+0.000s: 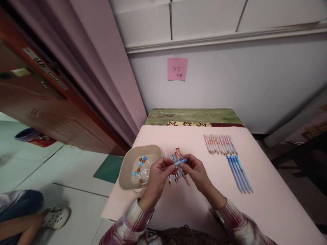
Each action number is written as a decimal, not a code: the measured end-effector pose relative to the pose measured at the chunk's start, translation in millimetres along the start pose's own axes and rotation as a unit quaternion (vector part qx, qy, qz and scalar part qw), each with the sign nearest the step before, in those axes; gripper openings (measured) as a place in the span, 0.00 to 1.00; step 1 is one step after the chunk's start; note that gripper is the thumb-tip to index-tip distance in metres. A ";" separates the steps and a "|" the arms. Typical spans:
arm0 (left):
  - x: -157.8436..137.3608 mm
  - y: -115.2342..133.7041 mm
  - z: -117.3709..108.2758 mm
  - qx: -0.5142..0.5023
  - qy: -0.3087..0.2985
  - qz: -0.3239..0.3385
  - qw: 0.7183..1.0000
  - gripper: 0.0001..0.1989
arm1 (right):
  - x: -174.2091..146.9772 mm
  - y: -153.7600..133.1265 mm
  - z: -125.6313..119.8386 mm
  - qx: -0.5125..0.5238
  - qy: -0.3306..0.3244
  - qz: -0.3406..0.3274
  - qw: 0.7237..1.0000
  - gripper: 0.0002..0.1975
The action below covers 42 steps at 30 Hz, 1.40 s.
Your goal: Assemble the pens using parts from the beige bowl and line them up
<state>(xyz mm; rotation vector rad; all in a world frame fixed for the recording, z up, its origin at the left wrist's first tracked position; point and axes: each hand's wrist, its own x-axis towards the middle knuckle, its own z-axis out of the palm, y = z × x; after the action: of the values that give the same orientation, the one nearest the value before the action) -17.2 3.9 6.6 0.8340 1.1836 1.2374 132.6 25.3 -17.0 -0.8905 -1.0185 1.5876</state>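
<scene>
Both of my hands meet over the middle of the pink-covered table. Between their fingertips is a blue pen piece (181, 162), darker at its right end. The thumb and fingers of my left hand (161, 170) pinch its left end. My right hand (196, 170) grips it from the other side. Under and behind my fingers lie loose pen parts: brown-ended barrels (178, 151), blue barrels and dark-tipped refills (176, 178), partly hidden by the hands. Left of them stands a beige basin (124, 175) with small blue and brown pieces and short white pieces in it.
At the right lie a row of clear pens with red marks (220, 144) and several blue pens (239, 175). A pink note (177, 69) sticks to the wall. To the left are a curtain, a red-brown door (63, 112) and another person's leg and shoe (58, 217).
</scene>
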 end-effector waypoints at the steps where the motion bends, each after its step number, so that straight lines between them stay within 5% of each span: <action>1: -0.1 0.1 0.5 0.001 0.003 0.006 1.000 0.14 | -0.2 0.1 -0.4 -0.006 -0.004 -0.003 1.000 0.14; 15: -3.7 -9.8 1.0 0.034 -0.023 0.025 0.999 0.13 | -0.7 0.7 -1.3 -0.045 -0.041 -0.006 0.998 0.13; 19: 2.2 -3.3 -7.3 0.045 0.021 0.048 0.998 0.19 | 3.1 -2.2 -11.1 -0.040 0.014 0.008 0.999 0.12; 23: 9.7 7.5 -28.5 0.062 0.120 0.090 0.987 0.18 | 6.7 -3.4 -27.1 0.045 0.087 0.033 0.995 0.13; 33: 14.6 27.2 -110.5 0.163 0.223 0.091 0.957 0.19 | 3.5 17.0 -28.9 0.100 0.068 0.093 0.988 0.19; 38: 17.7 20.3 -150.4 0.376 0.223 0.109 0.893 0.11 | 0.7 23.3 -15.5 0.096 0.042 0.110 0.988 0.18; 42: 19.6 14.3 -158.7 0.521 0.168 0.094 0.831 0.06 | -3.1 26.2 -3.4 0.089 0.022 0.117 0.989 0.18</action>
<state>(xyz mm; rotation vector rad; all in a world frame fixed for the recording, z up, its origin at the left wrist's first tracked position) -175.3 6.3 -20.9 1.5923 2.1724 0.8298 127.2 19.3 -42.3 -0.9428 -0.7474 1.8143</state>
